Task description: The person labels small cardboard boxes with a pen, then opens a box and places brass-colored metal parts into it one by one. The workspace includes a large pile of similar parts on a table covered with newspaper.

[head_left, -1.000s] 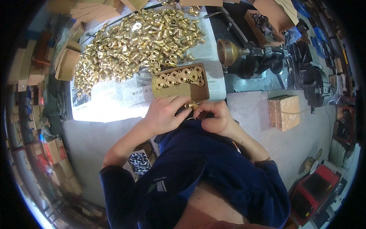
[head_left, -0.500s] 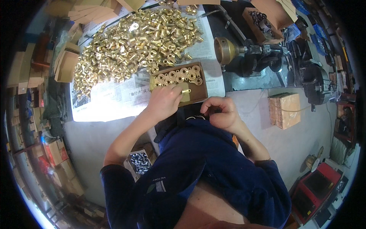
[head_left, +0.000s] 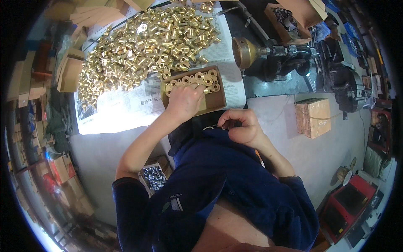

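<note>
Head view: left hand [head_left: 184, 100] is curled over a brass fitting in the cardboard tray [head_left: 218, 101], right hand [head_left: 241, 126] pinching a small ring; I'd seat fittings snugly in rows.

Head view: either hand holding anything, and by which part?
Left hand rests in the cardboard tray over the brass fittings; no grip can be told. Right hand is curled shut near a small ring; its hold is unclear.

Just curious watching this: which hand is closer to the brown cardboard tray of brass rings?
The left hand: it rests in the brown cardboard tray, over the brass rings. The right hand sits below it, near the body.
</note>
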A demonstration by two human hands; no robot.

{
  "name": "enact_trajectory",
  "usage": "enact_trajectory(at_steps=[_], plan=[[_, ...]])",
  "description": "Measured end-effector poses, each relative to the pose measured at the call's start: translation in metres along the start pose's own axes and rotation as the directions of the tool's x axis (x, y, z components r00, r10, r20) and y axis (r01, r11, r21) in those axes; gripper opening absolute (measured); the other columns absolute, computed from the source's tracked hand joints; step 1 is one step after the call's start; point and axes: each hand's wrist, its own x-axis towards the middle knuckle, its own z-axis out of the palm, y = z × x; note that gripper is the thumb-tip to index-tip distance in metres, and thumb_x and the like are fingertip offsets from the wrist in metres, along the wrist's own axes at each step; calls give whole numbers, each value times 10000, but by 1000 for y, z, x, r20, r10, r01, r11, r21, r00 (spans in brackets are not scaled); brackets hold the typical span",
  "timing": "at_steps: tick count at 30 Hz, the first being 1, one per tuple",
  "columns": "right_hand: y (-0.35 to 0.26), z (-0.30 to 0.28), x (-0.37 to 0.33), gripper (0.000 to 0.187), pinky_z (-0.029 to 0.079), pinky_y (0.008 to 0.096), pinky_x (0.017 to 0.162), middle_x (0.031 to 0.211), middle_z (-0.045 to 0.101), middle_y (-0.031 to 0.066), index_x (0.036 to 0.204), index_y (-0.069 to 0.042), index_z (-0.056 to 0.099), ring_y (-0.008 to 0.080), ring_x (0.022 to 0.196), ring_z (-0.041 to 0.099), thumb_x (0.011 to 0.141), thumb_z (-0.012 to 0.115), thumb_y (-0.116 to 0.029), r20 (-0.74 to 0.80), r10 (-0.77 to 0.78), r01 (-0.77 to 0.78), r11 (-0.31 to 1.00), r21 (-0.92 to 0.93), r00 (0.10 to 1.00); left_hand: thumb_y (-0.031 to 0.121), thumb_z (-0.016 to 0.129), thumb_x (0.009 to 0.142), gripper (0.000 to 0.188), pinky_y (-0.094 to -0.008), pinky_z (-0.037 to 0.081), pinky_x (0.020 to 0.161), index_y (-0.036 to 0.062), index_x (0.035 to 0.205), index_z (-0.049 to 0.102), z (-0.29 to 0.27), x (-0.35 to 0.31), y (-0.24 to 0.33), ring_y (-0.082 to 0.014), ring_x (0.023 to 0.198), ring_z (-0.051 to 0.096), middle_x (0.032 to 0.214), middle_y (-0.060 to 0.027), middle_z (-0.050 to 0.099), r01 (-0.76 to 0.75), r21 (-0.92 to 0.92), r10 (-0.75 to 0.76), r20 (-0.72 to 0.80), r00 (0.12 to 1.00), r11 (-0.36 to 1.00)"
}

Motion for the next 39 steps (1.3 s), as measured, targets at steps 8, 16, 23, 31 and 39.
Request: enact_trajectory(at_steps=[8,16,23,31,39], plan=[[2,-1,-1,247,424,233,610,730,608,39,862,19,653,99,672,551,638,553,-13,23,-1,1,999,32,1000,156,660,792,135,-428,479,540,77,876,591,2,-1,1,-321,642,633,725,-110,628,-32,5,32,-57,998,999],[5,4,-2,273,448,244,612,736,614,49,878,10,665,107,692,575,623,571,-15,26,29,-28,999,-44,999,172,632,808,134,-421,486,531,73,878,574,9,-4,-2,-312,627,629,706,-101,614,-40,35,43,-98,994,999],[4,3,-1,299,471,251,657,784,631,70,886,4,666,137,716,591,608,557,-13,52,51,-47,997,-65,997,187,619,826,199,-415,479,522,74,982,571,-1,-5,-2,-306,638,632,720,-113,621,-40,28,42,-68,997,999],[7,-3,-3,307,467,263,675,828,630,72,900,7,660,149,743,589,613,556,-25,69,44,-38,996,-85,997,21,584,777,201,-374,492,491,91,950,658,-57,-62,-75,-287,523,613,639,-128,626,383,-185,-425,-395,814,905],[-4,6,1,316,458,260,663,849,622,65,921,4,656,145,750,576,617,573,-24,107,75,-65,993,-97,991,161,661,789,198,-428,522,666,82,970,641,-47,-94,-142,-340,741,659,801,-125,678,638,-109,-638,-287,714,763]])
